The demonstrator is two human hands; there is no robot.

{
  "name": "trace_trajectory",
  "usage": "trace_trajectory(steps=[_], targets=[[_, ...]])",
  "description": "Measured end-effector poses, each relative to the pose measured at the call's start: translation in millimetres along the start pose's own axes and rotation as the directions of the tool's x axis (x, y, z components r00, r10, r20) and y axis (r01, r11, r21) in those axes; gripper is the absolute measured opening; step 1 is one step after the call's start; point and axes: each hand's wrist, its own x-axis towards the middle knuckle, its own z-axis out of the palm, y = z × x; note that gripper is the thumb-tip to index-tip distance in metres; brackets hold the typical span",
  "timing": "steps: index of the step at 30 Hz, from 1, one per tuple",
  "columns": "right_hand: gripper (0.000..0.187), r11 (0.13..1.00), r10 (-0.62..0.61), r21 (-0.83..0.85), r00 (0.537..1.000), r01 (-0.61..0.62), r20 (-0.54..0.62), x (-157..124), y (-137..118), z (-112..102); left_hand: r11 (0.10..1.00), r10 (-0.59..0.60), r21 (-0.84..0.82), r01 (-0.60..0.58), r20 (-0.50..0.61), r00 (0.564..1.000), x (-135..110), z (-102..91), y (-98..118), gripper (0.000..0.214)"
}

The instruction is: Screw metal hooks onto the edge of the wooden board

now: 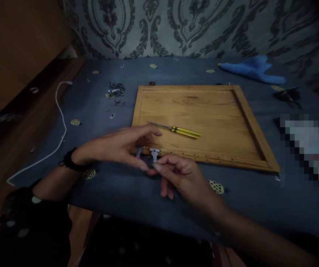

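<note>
Two fingertips of the right hand [181,176] pinch a bracket [154,154] at the board's [217,118] 7 o'clock edge, the left hand [115,146] curves about a second bracket [139,151], grip unclear; either piece could slip from so slight a hold onto the dark cloth [259,200].

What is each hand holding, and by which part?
Right hand pinches a small metal bracket by its lower end. Left hand touches a second metal piece; whether it grips it cannot be told.

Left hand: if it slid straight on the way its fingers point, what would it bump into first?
Probably the yellow-handled screwdriver lying on the wooden board; the left hand may hover higher, so depth is uncertain.
</note>
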Motion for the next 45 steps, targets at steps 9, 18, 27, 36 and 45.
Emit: trace_trajectory(steps=[9,18,27,36,45], targets=[[0.038,0.992,0.045,-0.125,0.992,-0.031,0.117,5,-4,-3,0.934,0.094,0.342,-0.1,0.034,0.995,-3,18.9,-2,0.074],[0.041,0.987,0.037,-0.16,0.991,-0.016,0.125,8,-5,-2,0.918,0.078,0.39,-0.074,0.005,0.997,-2,18.7,4,0.065],[0.025,0.922,-0.155,-0.346,0.984,0.175,0.086,4,-1,-10,0.906,0.057,0.42,-0.045,-0.017,0.998,-4,21.6,4,0.069],[0.017,-0.116,-0.74,-0.833,0.513,0.54,0.436,2,5,-34,0.911,-0.036,0.412,0.031,0.005,0.999,-4,18.9,11,0.068],[0.024,-0.163,-0.747,-0.809,0.465,0.564,0.475,6,12,-37,0.937,-0.06,0.344,0.064,-0.022,0.998,-6,18.7,9,0.073]])
